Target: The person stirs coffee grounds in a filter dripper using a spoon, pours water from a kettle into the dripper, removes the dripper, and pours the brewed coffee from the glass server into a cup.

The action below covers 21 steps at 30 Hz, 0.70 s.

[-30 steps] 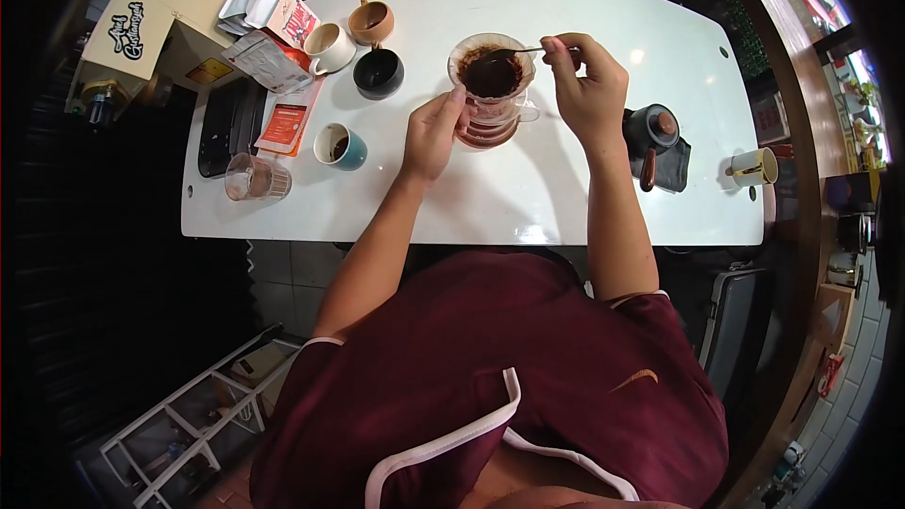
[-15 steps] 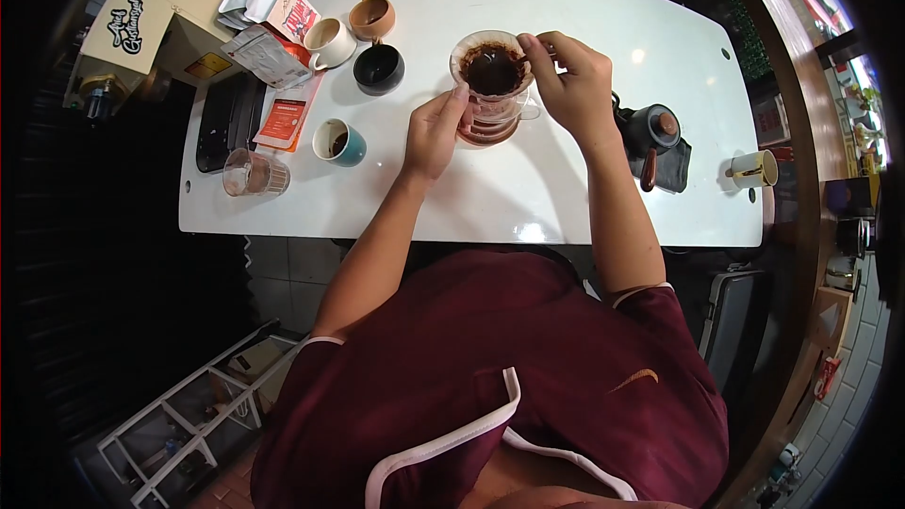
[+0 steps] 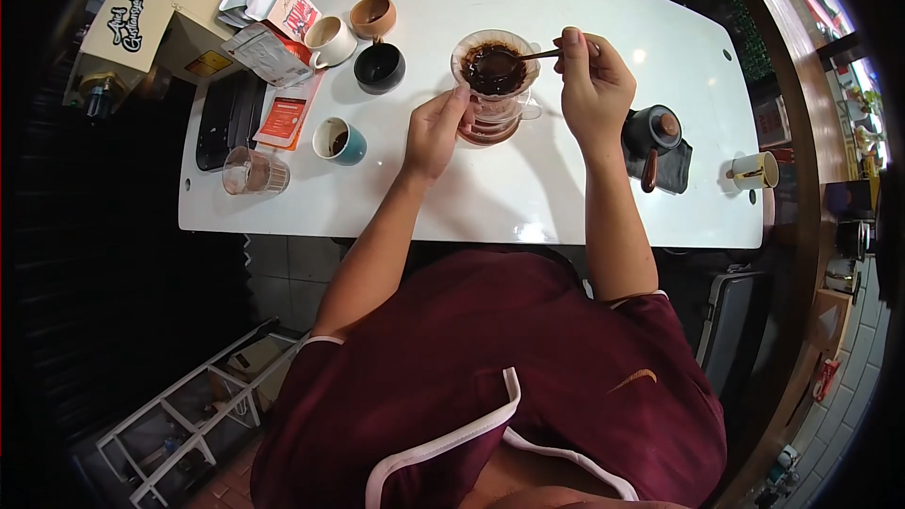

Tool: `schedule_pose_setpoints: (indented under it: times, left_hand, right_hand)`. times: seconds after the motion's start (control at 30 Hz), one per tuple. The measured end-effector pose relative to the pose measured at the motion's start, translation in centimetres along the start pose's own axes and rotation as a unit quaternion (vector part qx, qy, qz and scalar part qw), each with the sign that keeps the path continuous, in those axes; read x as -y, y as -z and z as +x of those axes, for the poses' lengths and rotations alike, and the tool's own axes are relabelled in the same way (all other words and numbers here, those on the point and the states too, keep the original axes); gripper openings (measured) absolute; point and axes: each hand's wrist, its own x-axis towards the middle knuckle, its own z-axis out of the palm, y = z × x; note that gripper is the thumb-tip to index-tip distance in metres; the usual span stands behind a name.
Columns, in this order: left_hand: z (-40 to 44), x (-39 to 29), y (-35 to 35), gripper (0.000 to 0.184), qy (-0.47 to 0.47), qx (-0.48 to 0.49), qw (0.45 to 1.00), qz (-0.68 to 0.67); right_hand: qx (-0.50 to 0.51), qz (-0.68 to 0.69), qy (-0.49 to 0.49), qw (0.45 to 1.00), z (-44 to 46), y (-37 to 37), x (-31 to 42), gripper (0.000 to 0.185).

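A clear coffee dripper (image 3: pixel 514 41) lined with a paper filter sits on a glass server (image 3: pixel 492 132) near the middle of the table. Wet dark coffee grounds (image 3: pixel 490 81) fill the filter. My right hand (image 3: pixel 596 85) pinches the handle of a spoon (image 3: pixel 540 56), which reaches leftward so that its bowl is in the dripper. On the near left side, my left hand (image 3: pixel 439 132) has its fingers closed against the dripper; the contact of the fingertips is partly hidden. Brown liquid shows low in the server.
To the left stand a teal cup (image 3: pixel 353 147), a black cup (image 3: pixel 380 70), a white mug (image 3: pixel 329 42), a tan cup (image 3: pixel 373 14), a ribbed glass (image 3: pixel 255 172) and coffee bags (image 3: pixel 269 55). At right are a dark kettle (image 3: pixel 650 132) and a pale mug (image 3: pixel 754 171). A grinder-like machine (image 3: pixel 132 28) is far left.
My right hand has moved right and slightly down, away from the dripper's rim. The spoon now tilts lower, its handle pointing right and its bowl visible over the grounds. My left hand stays put.
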Motion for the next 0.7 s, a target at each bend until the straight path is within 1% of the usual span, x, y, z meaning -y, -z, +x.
schedule_pose_setpoints:
  times: [0.07, 0.1, 0.2, 0.3, 0.33, 0.4, 0.6, 0.7]
  left_hand:
    - [0.1, 0.0, 0.0, 0.039, -0.002, 0.003, 1.0, 0.001]
    - [0.0, 0.0, 0.0, 0.039, -0.005, 0.005, 1.0, 0.002]
    - [0.0, -0.2, 0.0, 0.039, 0.006, 0.007, 1.0, -0.003]
    - [0.0, 0.0, 0.2, 0.039, 0.005, 0.007, 1.0, 0.001]
    - [0.0, 0.0, 0.1, 0.039, 0.006, 0.007, 1.0, 0.0]
    - [-0.1, -0.2, 0.0, 0.04, 0.005, 0.003, 1.0, -0.003]
    - [0.0, 0.0, 0.1, 0.04, 0.006, 0.008, 1.0, -0.01]
    - [0.0, -0.1, 0.0, 0.04, 0.003, 0.005, 1.0, -0.004]
  right_hand:
    - [0.017, 0.004, 0.049, 0.999, -0.3, 0.2, 0.0, 0.019]
    - [0.016, 0.004, 0.048, 0.999, -0.6, 0.3, -0.3, 0.019]
    - [0.061, -0.097, 0.097, 0.989, -1.0, 0.8, -0.7, 0.013]
    - [0.07, -0.131, 0.111, 0.983, -1.3, 0.9, -1.1, 0.012]
    - [0.071, -0.131, 0.11, 0.983, -1.3, 0.9, -1.1, 0.012]
    - [0.078, -0.135, 0.14, 0.978, -1.3, 0.9, -0.8, 0.011]
    - [0.061, -0.099, 0.154, 0.981, -0.3, 1.2, -0.7, 0.008]
    - [0.053, -0.114, 0.163, 0.978, -0.1, 1.5, -0.8, 0.009]
